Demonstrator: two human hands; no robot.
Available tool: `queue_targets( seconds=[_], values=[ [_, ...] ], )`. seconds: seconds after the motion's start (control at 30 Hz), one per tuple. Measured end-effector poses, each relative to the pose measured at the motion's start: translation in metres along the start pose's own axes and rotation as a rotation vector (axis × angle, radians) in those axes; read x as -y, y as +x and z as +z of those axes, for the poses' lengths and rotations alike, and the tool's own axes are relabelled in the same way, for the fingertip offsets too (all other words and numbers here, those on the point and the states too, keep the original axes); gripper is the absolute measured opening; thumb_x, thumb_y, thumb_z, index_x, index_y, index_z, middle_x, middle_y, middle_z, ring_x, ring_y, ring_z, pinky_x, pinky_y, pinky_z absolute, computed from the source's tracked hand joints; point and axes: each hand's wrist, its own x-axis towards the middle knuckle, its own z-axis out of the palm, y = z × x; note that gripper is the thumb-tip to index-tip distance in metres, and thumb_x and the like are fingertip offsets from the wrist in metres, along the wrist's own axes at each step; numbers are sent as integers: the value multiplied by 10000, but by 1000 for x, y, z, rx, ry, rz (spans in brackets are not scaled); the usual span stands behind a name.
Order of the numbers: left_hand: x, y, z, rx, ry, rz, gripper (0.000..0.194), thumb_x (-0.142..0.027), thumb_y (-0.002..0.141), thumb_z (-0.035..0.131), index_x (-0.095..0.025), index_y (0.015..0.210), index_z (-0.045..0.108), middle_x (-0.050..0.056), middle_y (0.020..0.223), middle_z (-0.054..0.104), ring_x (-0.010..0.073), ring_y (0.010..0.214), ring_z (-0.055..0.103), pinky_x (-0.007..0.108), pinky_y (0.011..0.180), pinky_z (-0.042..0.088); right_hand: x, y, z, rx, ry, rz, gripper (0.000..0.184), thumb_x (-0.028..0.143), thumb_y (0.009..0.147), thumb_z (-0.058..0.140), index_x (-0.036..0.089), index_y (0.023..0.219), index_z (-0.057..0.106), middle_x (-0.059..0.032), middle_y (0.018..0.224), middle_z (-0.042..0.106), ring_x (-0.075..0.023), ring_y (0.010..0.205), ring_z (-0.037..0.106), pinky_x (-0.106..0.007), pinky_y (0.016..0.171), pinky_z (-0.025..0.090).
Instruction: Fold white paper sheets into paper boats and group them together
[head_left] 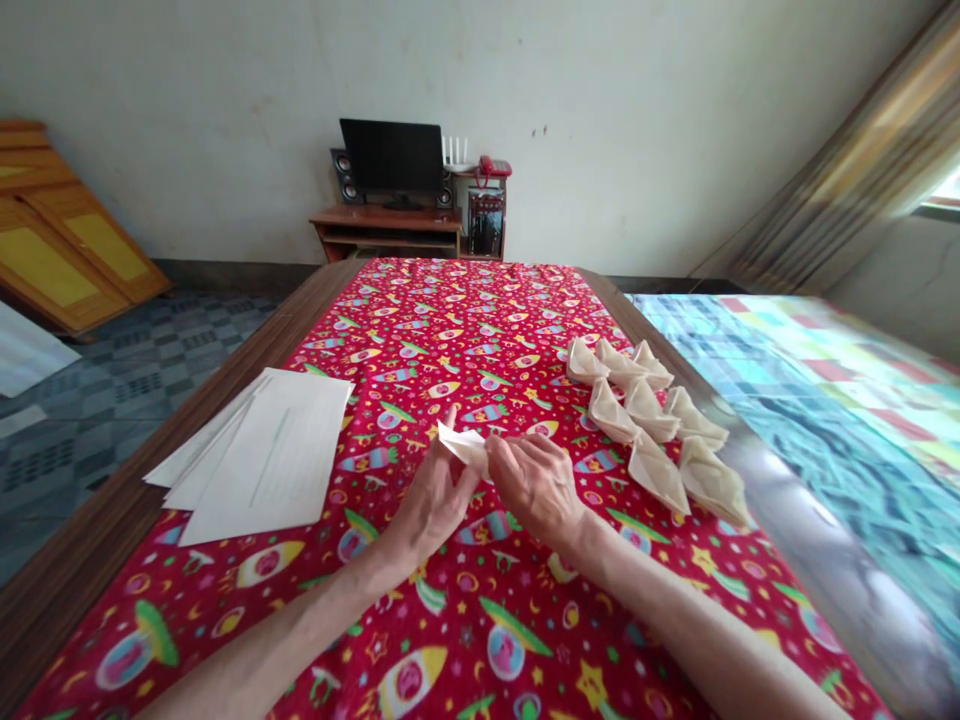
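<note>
Both hands meet over the middle of the red patterned cloth, working on a small piece of folded white paper [462, 444]. My left hand [436, 490] grips it from the left, the thumb and fingers closed on its lower edge. From the right, my right hand [534, 482] pinches the paper's other end, its fingers curled and partly hiding it. A pointed corner of the paper sticks up at the left. To the right stand several folded paper boats [651, 474] in loose rows, cream-coloured with pointed ends. Left of my hands lies a fanned stack of white paper sheets [274, 455].
The red cloth [420, 640] covers a long brown table [82, 590]. Beyond its far end are a desk with a monitor [394, 157], speakers and a red telephone [491, 168]. A bed [795, 420] adjoins the right side; a yellow cabinet [75, 240] stands far left.
</note>
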Motion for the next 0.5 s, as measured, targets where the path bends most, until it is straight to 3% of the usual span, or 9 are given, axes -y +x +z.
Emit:
queue_targets(
  seconds=[0.07, 0.17, 0.23, 0.33, 0.5],
  values=[
    [0, 3, -1, 20, 8, -26, 462, -294, 895, 433, -168, 1338, 391, 68, 1011, 662, 178, 881, 636, 345, 819, 522, 6, 0, -1, 12, 37, 34, 143, 138, 916, 390, 158, 909, 532, 35, 585, 563, -105, 520, 475, -268, 573, 308],
    [4, 8, -5, -60, 147, -46, 427, -193, 819, 481, -145, 1243, 493, 70, 972, 656, 173, 799, 628, 317, 740, 526, 9, 0, -1, 30, 65, 147, 158, 163, 879, 422, 149, 977, 545, 36, 566, 556, -114, 495, 466, -263, 558, 301],
    [5, 10, -7, -127, 282, 12, 356, -125, 773, 503, -151, 1120, 578, 55, 918, 638, 165, 770, 612, 298, 725, 518, 8, 0, 0, 65, 76, 183, 265, 210, 859, 468, 137, 1106, 532, 12, 638, 610, -125, 551, 516, -258, 592, 321],
    [5, 11, -9, -125, 420, 162, 209, -110, 785, 532, -149, 967, 627, 28, 806, 576, 153, 725, 583, 267, 689, 511, 4, 0, 1, 110, 96, 179, 344, 246, 877, 479, 157, 1208, 513, -8, 712, 656, -129, 606, 559, -252, 631, 332],
    [7, 14, -18, -92, 518, 332, 299, -130, 877, 503, -180, 1164, 569, 30, 886, 557, 142, 795, 584, 245, 717, 508, 0, -4, 4, 154, 157, 327, 211, 221, 899, 443, 211, 1004, 627, 5, 668, 656, -114, 572, 561, -231, 575, 306]
  ],
)
